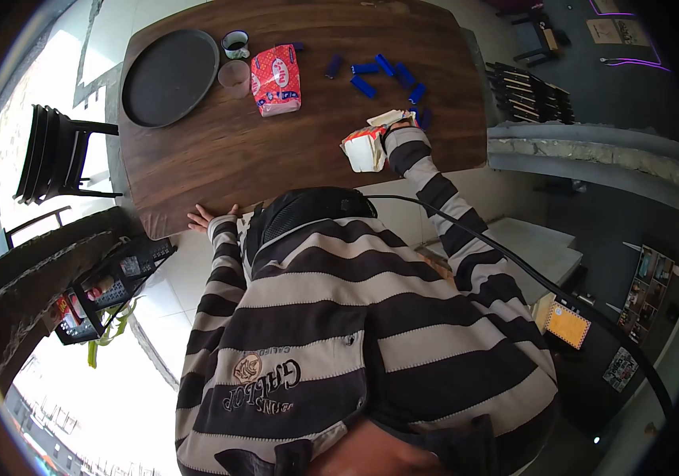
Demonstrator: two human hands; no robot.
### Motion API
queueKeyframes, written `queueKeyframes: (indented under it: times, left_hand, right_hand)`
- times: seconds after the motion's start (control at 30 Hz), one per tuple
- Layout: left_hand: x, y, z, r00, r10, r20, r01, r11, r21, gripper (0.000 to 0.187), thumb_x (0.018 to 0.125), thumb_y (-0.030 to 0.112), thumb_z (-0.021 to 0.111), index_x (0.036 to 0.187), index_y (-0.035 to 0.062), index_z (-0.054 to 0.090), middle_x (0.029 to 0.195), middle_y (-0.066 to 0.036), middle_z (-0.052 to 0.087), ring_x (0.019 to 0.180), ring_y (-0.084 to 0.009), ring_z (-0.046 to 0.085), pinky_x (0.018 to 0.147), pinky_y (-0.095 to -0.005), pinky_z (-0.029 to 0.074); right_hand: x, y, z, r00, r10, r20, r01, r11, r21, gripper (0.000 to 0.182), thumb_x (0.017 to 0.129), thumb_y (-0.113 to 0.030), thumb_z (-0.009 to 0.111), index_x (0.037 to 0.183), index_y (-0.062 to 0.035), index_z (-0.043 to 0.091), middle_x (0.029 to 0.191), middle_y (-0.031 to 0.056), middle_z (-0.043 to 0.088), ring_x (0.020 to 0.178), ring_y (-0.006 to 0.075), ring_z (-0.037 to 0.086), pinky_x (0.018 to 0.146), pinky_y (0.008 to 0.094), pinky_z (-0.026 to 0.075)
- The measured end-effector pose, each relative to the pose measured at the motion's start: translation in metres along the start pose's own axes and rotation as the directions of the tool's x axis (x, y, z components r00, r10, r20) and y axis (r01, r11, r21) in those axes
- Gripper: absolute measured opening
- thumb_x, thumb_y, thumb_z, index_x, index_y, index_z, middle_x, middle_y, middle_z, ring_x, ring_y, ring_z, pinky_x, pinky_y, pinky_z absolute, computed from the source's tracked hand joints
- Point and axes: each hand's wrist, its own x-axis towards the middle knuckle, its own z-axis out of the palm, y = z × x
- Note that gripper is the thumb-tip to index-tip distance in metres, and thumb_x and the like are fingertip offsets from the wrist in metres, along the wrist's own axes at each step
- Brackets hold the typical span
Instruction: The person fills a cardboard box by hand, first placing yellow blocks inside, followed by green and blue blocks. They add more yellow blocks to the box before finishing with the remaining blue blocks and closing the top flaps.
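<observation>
My left hand [210, 216] rests at the near edge of the wooden table [220, 170], fingers spread, with nothing in it. My right hand [405, 124] is at the right side of a small white and red cardboard box [365, 151] with open flaps; it seems to grip the box, though the sleeve and box hide most of the fingers. Just beyond lie several blue cylinders [363, 86], scattered on the tabletop. Farther left stands a red and pink printed packet [277, 79].
A round black tray [170, 78], a patterned mug [235, 44] and a clear plastic cup [235, 79] occupy the table's far left. Stacked black chairs [46, 155] stand left of it. A black cable [529, 274] runs past my right arm.
</observation>
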Motion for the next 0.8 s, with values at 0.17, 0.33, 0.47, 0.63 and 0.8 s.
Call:
queueKeyframes:
  times: [0.17,0.33,0.47,0.63,0.8]
  left_hand:
    - [0.001,-0.001,0.002,1.0,-0.003,0.002,0.003,1.0,0.019,0.116,0.05,0.06,0.07,0.136,0.0182,0.003,0.14,-0.014,-0.012,0.127,-0.0366,-0.011,0.105,-0.0429,0.004]
    - [-0.001,0.001,0.002,0.999,-0.006,-0.048,0.004,0.999,-0.037,0.118,0.046,0.055,0.075,0.136,0.0188,0.007,0.14,-0.013,-0.011,0.128,-0.0364,-0.007,0.105,-0.042,0.007]
    - [0.001,0.0,0.006,0.998,-0.015,-0.054,0.015,1.0,0.001,0.118,0.046,0.057,0.074,0.136,0.0192,0.006,0.14,-0.013,-0.011,0.128,-0.0363,-0.008,0.105,-0.0427,0.006]
    - [0.002,-0.001,0.006,0.999,-0.022,-0.039,0.022,1.0,0.017,0.118,0.046,0.058,0.073,0.136,0.0193,0.006,0.14,-0.013,-0.01,0.128,-0.036,-0.008,0.105,-0.043,0.005]
    - [0.0,0.003,0.001,0.999,-0.024,-0.024,0.025,0.999,0.02,0.118,0.047,0.057,0.073,0.136,0.0189,0.006,0.14,-0.013,-0.01,0.128,-0.0359,-0.008,0.105,-0.0425,0.005]
  right_hand:
    - [-0.003,-0.003,-0.007,0.999,0.04,-0.01,-0.04,0.999,0.003,0.024,0.078,-0.022,0.048,0.091,-0.0045,0.059,0.088,0.0176,0.061,0.077,0.0302,0.06,0.067,0.0382,0.048]
    - [0.01,-0.001,0.009,0.907,0.41,0.096,-0.418,0.843,0.339,0.026,0.079,-0.023,0.046,0.095,-0.007,0.059,0.093,0.0158,0.06,0.083,0.0295,0.058,0.072,0.0373,0.047]
    - [0.019,0.008,0.019,0.884,0.443,0.151,-0.468,0.845,0.259,0.029,0.08,-0.027,0.045,0.1,-0.0094,0.057,0.1,0.0142,0.058,0.088,0.0283,0.057,0.076,0.0363,0.046]
    - [0.032,0.018,0.04,0.882,0.429,0.197,-0.462,0.869,0.178,0.033,0.081,-0.032,0.045,0.106,-0.0124,0.055,0.109,0.0122,0.055,0.094,0.0268,0.056,0.08,0.035,0.045]
    - [0.008,0.009,-0.005,0.871,0.336,0.358,-0.49,0.643,0.588,0.029,0.081,-0.021,0.049,0.104,-0.0055,0.054,0.096,0.0127,0.059,0.083,0.0241,0.058,0.071,0.0314,0.047]
